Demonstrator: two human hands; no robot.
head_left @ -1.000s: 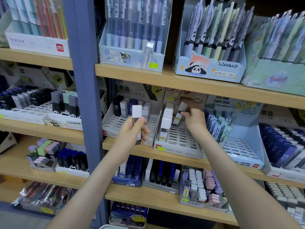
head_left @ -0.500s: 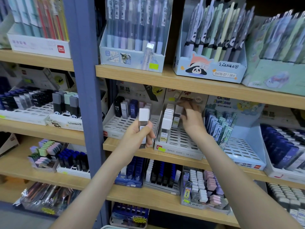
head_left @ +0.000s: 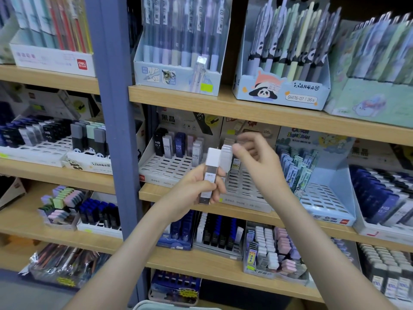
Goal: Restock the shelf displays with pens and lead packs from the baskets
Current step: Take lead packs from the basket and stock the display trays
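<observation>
One pack (head_left: 211,173) gripped in left hand (head_left: 193,190); right hand (head_left: 257,158) back from tray (head_left: 248,191), empty, loosely curled; previous pack apparently shelved.

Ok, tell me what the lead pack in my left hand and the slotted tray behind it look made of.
Lead pack: likely hard plastic, matte white cap over a see-through body. Slotted tray: probably moulded plastic, pale grey, matte, with uniform slots.
</observation>
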